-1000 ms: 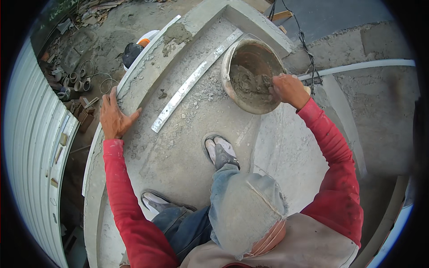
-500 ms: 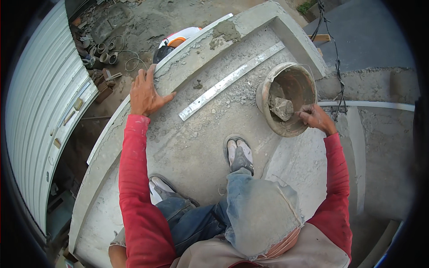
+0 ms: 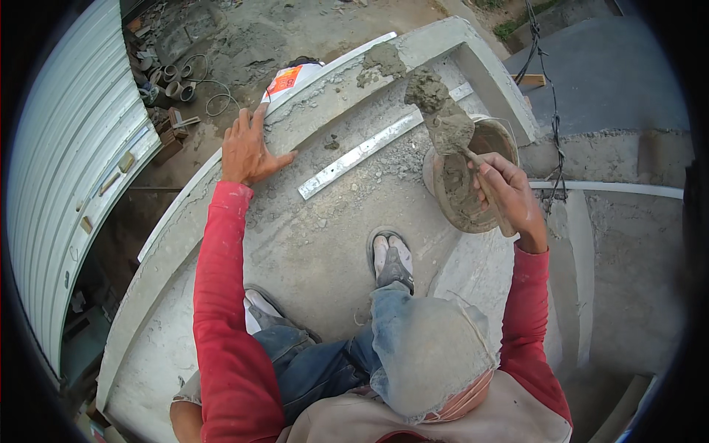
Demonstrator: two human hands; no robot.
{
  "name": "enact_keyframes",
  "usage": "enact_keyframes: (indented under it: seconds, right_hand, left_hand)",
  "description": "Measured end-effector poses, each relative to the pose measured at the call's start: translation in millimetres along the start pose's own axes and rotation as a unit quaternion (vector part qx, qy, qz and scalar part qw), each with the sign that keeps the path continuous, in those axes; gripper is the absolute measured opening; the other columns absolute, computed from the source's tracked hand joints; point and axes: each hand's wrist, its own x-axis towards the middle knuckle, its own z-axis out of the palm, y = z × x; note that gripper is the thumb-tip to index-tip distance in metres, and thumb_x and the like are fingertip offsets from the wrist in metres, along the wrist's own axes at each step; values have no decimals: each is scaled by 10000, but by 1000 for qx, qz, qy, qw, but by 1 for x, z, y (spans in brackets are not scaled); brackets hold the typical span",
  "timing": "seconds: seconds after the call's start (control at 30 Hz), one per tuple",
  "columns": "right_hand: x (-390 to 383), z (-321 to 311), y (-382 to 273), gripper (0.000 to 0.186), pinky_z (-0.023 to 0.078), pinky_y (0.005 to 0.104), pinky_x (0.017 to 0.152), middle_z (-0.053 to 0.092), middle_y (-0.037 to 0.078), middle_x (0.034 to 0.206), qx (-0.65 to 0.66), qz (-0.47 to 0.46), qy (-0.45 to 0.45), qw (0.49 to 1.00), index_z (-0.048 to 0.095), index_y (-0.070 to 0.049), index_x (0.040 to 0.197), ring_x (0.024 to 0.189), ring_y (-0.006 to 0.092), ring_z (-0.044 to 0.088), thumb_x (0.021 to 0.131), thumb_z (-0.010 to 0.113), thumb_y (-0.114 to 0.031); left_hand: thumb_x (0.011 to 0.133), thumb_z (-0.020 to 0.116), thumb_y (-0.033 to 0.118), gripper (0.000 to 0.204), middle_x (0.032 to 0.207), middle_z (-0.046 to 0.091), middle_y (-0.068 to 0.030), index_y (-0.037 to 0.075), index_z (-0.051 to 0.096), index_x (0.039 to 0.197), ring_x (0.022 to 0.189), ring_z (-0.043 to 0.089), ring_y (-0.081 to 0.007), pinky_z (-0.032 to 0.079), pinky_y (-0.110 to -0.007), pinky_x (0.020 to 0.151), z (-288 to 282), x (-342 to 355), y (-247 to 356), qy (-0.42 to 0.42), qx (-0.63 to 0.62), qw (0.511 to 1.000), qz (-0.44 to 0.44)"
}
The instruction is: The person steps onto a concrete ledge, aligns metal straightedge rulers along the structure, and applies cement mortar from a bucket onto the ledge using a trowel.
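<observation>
My left hand [image 3: 249,148] rests on the concrete parapet [image 3: 317,118] with its fingers spread, holding nothing. In my right hand [image 3: 508,193] is the handle of a trowel [image 3: 452,133], raised over the rim of a bucket [image 3: 436,173]. Wet grey mortar lies on the trowel's blade, and a lump of mortar [image 3: 426,90] shows at its far end, in front of the parapet's inner face. More mortar sits inside the bucket. A patch of wet mortar [image 3: 382,63] lies on the parapet top, just left of the lump.
A long metal straightedge [image 3: 362,153] lies on the gritty slab, partly hidden by the mortar. Beyond the parapet a person in white and orange [image 3: 292,80] stands lower down. Corrugated metal sheeting [image 3: 70,170] is at left; black cables [image 3: 555,111] hang at right.
My right hand has lifted the trowel out of the bucket with mortar on it, toward the parapet. My left hand stays on the parapet. The person beyond has shifted slightly.
</observation>
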Motion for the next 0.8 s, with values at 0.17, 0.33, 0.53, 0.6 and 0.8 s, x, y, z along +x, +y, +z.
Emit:
enact_keyframes:
  seconds: [0.17, 0.33, 0.53, 0.6, 0.8]
  right_hand:
    - [47, 72, -3, 284, 518, 481, 688, 629, 265, 900, -449, -298, 237, 808, 586, 39, 1143, 806, 478, 624, 1017, 546, -212]
    - [67, 86, -14, 287, 537, 438, 624, 631, 193, 818, -362, -239, 222, 873, 564, 24, 1053, 701, 378, 660, 1037, 514, -259]
    - [119, 146, 36, 297, 507, 302, 437, 545, 23, 762, 116, 50, 76, 989, 532, -49, 977, 577, 108, 550, 1043, 463, -330]
    - [131, 161, 41, 294, 508, 321, 428, 543, 32, 754, 196, 45, 84, 976, 524, -57, 958, 555, 127, 547, 1045, 459, -331]
    - [141, 139, 9, 313, 537, 406, 475, 611, 128, 754, -44, 2, -8, 999, 518, -25, 961, 584, 241, 639, 1046, 457, -320]
  left_hand:
    - [591, 829, 589, 1052, 1205, 527, -178, 98, 463, 1446, 1099, 578, -367, 468, -476, 920, 9, 3, 4, -25, -18, 999, -16]
    - [616, 836, 556, 1034, 1155, 510, -149, 89, 444, 1451, 1084, 570, -361, 474, -473, 924, -2, 1, 4, -5, -13, 1000, -4]
    - [611, 834, 564, 1044, 1171, 513, -152, 77, 449, 1450, 1110, 568, -366, 472, -468, 943, 2, 2, 4, -15, -15, 1000, -12]
    - [610, 833, 567, 1044, 1174, 514, -154, 79, 451, 1450, 1112, 569, -368, 473, -469, 944, 5, 4, 5, -14, -17, 1000, -6]
    - [616, 827, 562, 1040, 1163, 510, -157, 83, 446, 1457, 1104, 571, -363, 472, -469, 938, 2, 1, -1, 2, -13, 1000, 3]
